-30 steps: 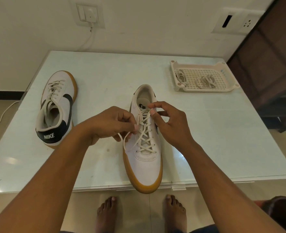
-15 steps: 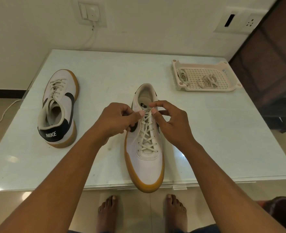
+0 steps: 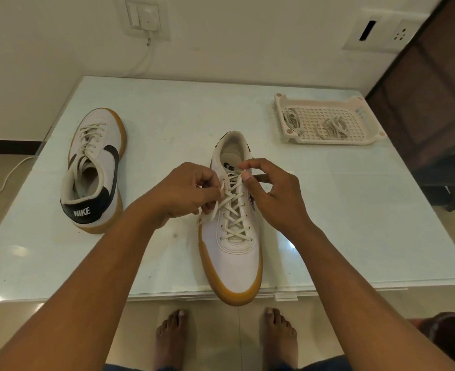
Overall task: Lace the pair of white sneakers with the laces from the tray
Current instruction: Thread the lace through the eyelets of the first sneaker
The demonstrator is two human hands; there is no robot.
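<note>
Lettering (image 3: 82, 211) on the far-left sneaker (image 3: 102, 162) reads NIKE.

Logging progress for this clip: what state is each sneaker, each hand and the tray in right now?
Centre sneaker: laced nearly to the top, toe past the table edge.
Left sneaker: laced, upright, untouched.
Left hand: pinches one lace end.
Right hand: pinches the lace by the top eyelets.
Tray: holds two bundled laces.

Tray (image 3: 328, 141) right of sneakers (image 3: 234, 250)
</note>
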